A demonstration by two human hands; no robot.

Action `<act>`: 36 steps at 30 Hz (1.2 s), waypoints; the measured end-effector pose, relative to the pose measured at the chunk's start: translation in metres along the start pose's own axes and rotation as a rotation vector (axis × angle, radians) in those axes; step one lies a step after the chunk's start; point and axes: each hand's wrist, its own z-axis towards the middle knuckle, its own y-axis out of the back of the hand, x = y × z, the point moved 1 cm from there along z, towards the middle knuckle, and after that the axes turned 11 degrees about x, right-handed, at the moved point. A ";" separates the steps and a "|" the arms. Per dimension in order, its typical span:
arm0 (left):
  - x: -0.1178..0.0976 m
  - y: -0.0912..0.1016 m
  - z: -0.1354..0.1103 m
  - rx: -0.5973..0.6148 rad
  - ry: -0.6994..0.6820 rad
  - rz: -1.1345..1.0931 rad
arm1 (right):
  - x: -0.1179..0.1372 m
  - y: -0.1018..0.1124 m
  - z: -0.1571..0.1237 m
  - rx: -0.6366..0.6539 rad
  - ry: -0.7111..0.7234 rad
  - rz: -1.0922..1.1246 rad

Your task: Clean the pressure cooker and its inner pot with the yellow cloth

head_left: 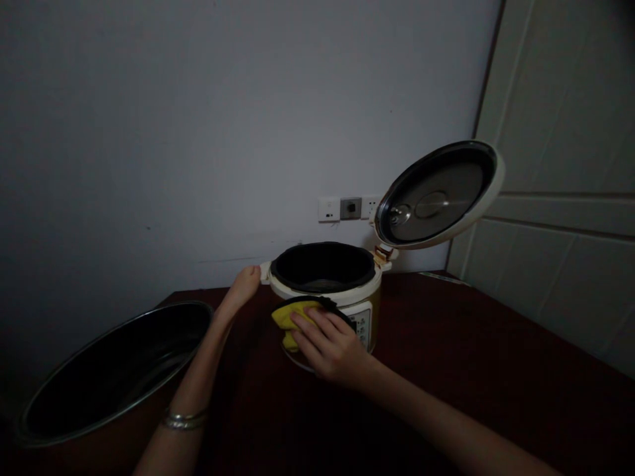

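A white and yellow rice cooker (364, 316) stands on a dark red table, its lid (439, 195) swung up and open to the right. My left hand (243, 289) rests on the cooker's left rim, fingers closed against it. My right hand (330, 344) presses a yellow cloth (288, 318) flat against the cooker's front wall, fingers together over the cloth. The cooker's cavity looks dark and empty.
A dark inner pot (116, 370) with a metal rim lies at the left on the table (471, 357). A wall socket strip (347, 208) sits behind the cooker. A pale door (565, 185) stands at the right.
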 end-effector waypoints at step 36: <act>0.004 -0.005 0.001 -0.004 0.001 0.123 | -0.067 0.028 -0.052 -0.024 0.233 0.058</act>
